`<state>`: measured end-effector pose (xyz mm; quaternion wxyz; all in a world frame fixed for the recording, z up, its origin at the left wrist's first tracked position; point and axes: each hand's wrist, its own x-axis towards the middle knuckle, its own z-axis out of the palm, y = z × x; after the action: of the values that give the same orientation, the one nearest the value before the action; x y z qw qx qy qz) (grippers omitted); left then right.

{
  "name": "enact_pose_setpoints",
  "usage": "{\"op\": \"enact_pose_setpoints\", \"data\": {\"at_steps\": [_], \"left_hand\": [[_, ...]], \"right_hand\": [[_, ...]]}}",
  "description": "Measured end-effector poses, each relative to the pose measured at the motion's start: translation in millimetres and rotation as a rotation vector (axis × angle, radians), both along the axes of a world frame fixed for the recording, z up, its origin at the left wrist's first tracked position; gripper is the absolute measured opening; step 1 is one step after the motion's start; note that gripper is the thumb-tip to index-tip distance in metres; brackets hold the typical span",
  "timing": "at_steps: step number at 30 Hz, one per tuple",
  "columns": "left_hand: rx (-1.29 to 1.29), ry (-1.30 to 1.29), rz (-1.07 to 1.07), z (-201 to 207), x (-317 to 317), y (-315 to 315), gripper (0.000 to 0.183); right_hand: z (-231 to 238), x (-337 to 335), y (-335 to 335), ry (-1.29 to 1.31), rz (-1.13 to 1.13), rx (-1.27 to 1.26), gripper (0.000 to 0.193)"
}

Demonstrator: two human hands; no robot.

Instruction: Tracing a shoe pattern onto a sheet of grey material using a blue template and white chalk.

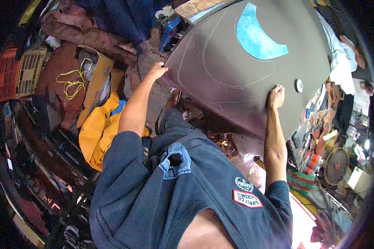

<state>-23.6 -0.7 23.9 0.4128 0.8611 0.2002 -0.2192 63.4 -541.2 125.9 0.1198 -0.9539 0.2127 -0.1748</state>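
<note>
A large dark grey-brown sheet, like leather, spreads in front of me with pale curved outlines drawn on it. My left hand is closed on its left corner, pinching the edge. Over the right part of the sheet, my right hand has its fingers curled in; a tiny pale spot shows at the fingertips, and what they hold is hidden. Farther off, a light-blue crescent-shaped template lies flat on the sheet. A small white round object with a dark centre sits just right of my right hand.
Yellow-orange material and a cardboard box are at my left, near a yellow cord. Orange and tan crates stand farther left. Scraps pile up along the right, with a round fan beyond them.
</note>
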Motion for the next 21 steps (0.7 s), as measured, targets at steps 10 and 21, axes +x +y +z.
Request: {"op": "enact_pose_setpoints", "data": {"at_steps": [10,21], "left_hand": [[0.037,-0.113,0.013,-79.1,-46.6,1.2,0.048],[0.136,-0.074,0.061,-69.4,-41.9,-7.3,0.039]], "right_hand": [[10.1,3.1,6.8,0.056,0.000,0.002,0.039],[10.0,3.6,1.2,0.092,-0.018,-0.025,0.037]]}}
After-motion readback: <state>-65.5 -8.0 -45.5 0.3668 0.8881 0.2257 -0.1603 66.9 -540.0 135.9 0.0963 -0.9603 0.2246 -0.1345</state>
